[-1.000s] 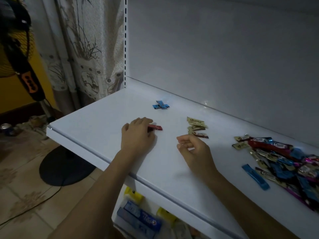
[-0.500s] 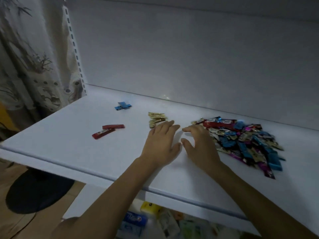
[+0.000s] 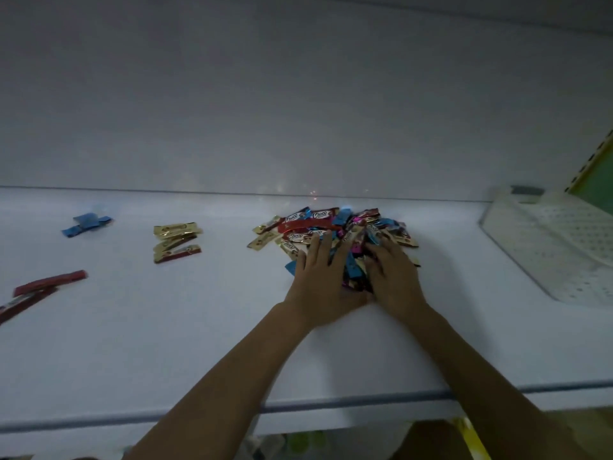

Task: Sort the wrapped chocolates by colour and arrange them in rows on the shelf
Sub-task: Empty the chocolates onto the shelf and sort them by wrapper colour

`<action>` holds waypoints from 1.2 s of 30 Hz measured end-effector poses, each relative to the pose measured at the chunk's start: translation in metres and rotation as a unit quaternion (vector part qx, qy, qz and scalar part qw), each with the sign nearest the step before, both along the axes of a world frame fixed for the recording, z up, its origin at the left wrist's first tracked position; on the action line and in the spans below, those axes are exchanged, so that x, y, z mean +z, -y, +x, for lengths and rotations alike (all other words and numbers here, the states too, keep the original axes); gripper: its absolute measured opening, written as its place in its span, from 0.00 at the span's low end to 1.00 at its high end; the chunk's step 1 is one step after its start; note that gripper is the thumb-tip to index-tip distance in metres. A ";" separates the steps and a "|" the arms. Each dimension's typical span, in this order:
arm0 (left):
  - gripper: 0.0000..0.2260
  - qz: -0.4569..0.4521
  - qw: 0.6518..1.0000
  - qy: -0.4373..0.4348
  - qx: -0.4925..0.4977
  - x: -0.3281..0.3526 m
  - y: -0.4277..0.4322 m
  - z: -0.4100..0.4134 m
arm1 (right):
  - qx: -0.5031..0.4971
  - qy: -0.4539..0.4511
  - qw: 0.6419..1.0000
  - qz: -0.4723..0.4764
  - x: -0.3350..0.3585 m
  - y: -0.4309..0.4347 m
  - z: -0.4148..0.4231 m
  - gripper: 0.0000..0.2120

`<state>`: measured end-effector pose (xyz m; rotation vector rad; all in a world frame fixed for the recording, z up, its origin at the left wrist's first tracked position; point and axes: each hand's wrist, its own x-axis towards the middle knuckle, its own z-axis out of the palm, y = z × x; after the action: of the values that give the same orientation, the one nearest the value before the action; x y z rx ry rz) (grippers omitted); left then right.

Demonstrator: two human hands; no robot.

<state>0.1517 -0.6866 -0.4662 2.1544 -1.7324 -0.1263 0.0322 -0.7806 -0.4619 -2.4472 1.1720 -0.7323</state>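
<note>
I see white shelf point(image 3: 199, 343), perforated basket point(image 3: 564, 247) at its right end, mixed chocolate pile point(image 3: 311, 224) by back edge; left hand point(image 3: 318, 287) flat, fingers spread on pile, right hand point(image 3: 394, 280) fingers buried (pinch unclear); gold chocolates point(image 3: 175, 242), red chocolates point(image 3: 49, 283), blue chocolates point(image 3: 86, 222) sorted leftward

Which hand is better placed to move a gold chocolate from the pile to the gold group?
Probably the left hand: it rests on the pile nearest the gold wrappers at its left edge, and the gold group lies further left. The right hand would need to cross over.
</note>
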 end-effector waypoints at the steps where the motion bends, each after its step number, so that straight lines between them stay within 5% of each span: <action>1: 0.45 0.002 1.000 0.023 -0.006 0.000 0.007 -0.001 | 0.012 0.025 1.000 0.010 -0.003 -0.001 -0.001 0.22; 8: 0.47 0.005 0.999 0.050 0.001 0.001 0.040 0.011 | 0.049 0.116 0.992 0.027 -0.005 0.003 -0.002 0.19; 13: 0.31 -0.099 0.994 0.032 -0.030 -0.003 0.045 0.016 | 0.041 0.123 0.991 0.036 -0.007 0.006 0.000 0.21; 21: 0.19 -0.204 0.977 0.024 -0.052 -0.005 0.048 0.020 | -0.018 -0.015 0.999 -0.026 -0.011 0.005 0.007 0.27; 27: 0.12 -0.315 0.945 -0.085 0.021 0.001 0.057 0.028 | -0.056 -0.054 0.996 -0.038 -0.011 0.002 0.008 0.24; 30: 0.09 -0.310 0.935 -0.164 0.063 0.011 0.061 0.028 | -0.050 -0.065 0.996 -0.033 -0.010 0.003 0.009 0.25; 36: 0.14 -0.297 0.937 -0.167 0.080 0.033 0.071 0.030 | -0.053 -0.099 0.993 -0.022 -0.007 0.000 0.009 0.25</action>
<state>0.1812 -0.7573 -0.4328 1.6937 -1.1987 0.0672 0.0416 -0.7805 -0.4687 -2.5582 1.3805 -0.5588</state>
